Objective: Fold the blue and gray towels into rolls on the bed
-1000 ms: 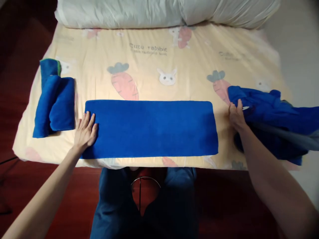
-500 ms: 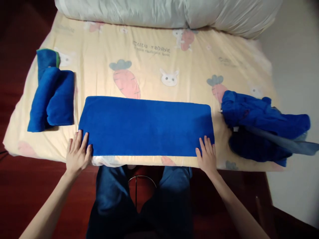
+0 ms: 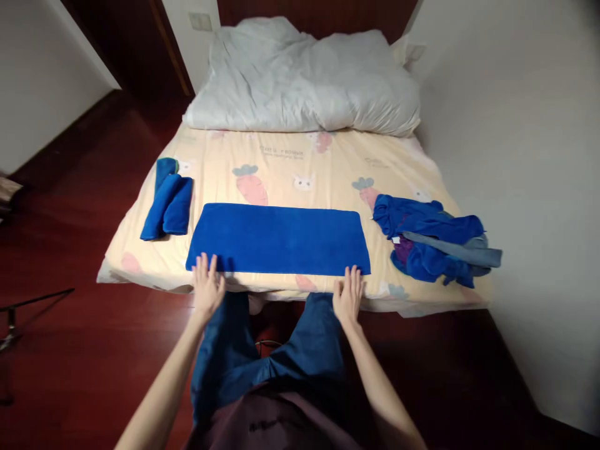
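Note:
A blue towel (image 3: 281, 239) lies flat as a long rectangle on the bed, its near edge close to the bed's front edge. My left hand (image 3: 207, 289) is at the towel's near left corner with its fingers apart; they overlap the edge, and whether they touch it I cannot tell. By the near right corner is my right hand (image 3: 349, 295), fingers stretched out and reaching just over the towel's near edge. Neither hand grips anything. Rolled blue towels (image 3: 167, 209) rest to the left, and a crumpled heap of blue cloths (image 3: 431, 234) lies to the right.
The bed has a cream sheet (image 3: 328, 175) printed with carrots and rabbits. A bulky pale quilt (image 3: 309, 81) covers its far end. A white wall (image 3: 525, 187) runs along the right. Dark red floor (image 3: 94, 250) surrounds the bed, with a thin black stand (image 3: 28, 303) at the left.
The view has drawn back and tilted up, so more of the room shows. My left hand has shifted inward from the towel's left edge; both hands have drawn back slightly. The towel still lies flat.

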A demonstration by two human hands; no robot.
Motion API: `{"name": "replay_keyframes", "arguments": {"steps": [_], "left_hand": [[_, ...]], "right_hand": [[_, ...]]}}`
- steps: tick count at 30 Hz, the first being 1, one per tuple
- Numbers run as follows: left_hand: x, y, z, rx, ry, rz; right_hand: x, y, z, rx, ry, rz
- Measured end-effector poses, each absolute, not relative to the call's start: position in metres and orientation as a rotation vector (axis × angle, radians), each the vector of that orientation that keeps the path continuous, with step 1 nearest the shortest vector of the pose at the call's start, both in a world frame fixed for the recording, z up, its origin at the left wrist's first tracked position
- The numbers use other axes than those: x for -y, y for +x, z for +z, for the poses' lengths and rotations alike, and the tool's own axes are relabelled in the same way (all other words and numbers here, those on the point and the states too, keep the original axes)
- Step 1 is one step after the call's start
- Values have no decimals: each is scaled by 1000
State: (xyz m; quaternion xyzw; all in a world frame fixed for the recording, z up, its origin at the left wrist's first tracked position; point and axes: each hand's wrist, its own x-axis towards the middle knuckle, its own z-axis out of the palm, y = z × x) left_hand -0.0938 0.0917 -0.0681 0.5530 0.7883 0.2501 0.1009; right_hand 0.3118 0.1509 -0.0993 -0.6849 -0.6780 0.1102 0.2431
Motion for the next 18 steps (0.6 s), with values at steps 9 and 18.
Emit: {"name": "replay_keyframes", "arguments": {"steps": [9,18], "left_hand": [[22,55,-111,-1458,1123,665],[-76,97,-77,-963,36,1278]], "right_hand": [[-21,296,-119,2054,-1685,785],[-44,298,-120,2130,-1650,772]]}}
